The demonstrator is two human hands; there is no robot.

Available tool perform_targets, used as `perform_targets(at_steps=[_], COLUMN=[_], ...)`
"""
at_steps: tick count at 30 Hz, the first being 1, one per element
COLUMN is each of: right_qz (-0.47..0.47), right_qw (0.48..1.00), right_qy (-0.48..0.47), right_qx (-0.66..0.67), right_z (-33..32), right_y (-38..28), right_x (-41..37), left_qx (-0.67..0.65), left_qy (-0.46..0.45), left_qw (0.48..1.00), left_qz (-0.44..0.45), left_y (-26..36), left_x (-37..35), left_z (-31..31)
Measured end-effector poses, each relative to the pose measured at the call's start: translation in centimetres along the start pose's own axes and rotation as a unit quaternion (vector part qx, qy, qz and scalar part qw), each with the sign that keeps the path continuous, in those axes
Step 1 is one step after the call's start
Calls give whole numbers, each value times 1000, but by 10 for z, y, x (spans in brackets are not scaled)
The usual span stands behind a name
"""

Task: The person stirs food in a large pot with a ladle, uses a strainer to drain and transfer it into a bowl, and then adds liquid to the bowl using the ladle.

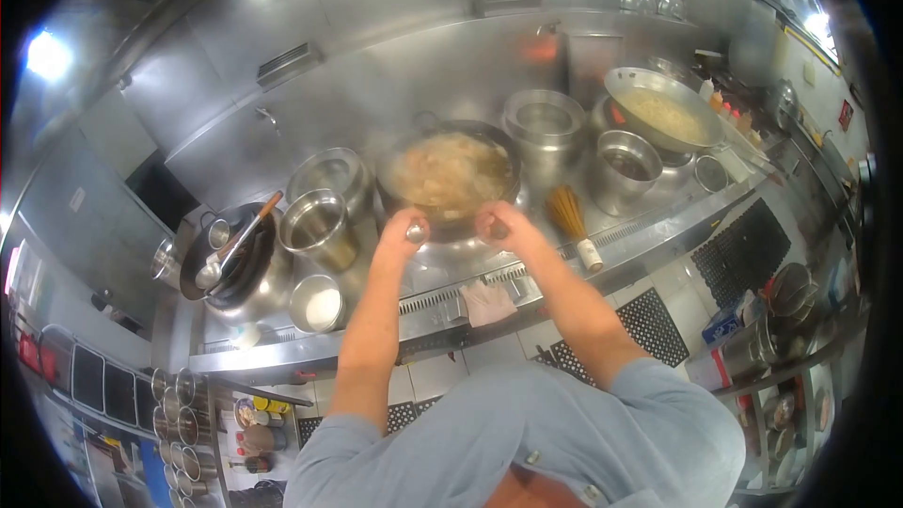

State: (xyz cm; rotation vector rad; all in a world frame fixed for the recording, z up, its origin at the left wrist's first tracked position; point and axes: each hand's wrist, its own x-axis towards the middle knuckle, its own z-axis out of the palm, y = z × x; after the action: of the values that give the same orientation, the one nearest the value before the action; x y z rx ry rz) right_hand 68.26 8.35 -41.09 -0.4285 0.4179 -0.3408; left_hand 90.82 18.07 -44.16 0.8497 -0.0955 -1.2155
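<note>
A large dark wok (515, 165) stands on the range in front of me, and steam blurs the pale, yellowish food (451, 169) in it. At the wok's near side, my left hand (404, 229) is closed round a tool handle with a round metal end (415, 232). My right hand (501, 224) is closed beside it on another handle, whose round end (499, 229) faces me. The hands are a short way apart. I cannot make out the working ends of either tool through the steam.
To the left stand metal pots (320, 226), a bowl of white stuff (324, 309) and a wok with ladles (226, 259). A bamboo brush (567, 210), more pots (625, 165) and a pan of pale food (663, 113) stand right. A cloth (488, 303) hangs at the front edge.
</note>
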Motion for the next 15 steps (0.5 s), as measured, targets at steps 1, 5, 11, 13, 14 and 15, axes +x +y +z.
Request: perform_targets(at_steps=[1, 5, 11, 13, 14, 15], right_qz=[24, -26, -68, -89, -100, -100], right_qw=[1000, 996, 936, 858, 808, 768], right_qy=[1, 5, 92, 120, 131, 132], right_qx=[13, -88, -334, -491, -565, -619], right_z=[0, -2, 1, 9, 12, 11], right_y=[-9, -28, -56, -64, -69, -72], right_x=[0, 4, 6, -5, -7, -3], left_qx=[43, 175, 303, 346, 372, 396], left_qy=[14, 43, 103, 112, 126, 140], left_qw=[999, 983, 945, 929, 916, 902], left_qz=[11, 38, 63, 69, 85, 100], left_y=[4, 20, 29, 34, 36, 37], left_x=[-10, -10, -10, -9, -7, -9], left_z=[4, -2, 8, 9, 11, 17])
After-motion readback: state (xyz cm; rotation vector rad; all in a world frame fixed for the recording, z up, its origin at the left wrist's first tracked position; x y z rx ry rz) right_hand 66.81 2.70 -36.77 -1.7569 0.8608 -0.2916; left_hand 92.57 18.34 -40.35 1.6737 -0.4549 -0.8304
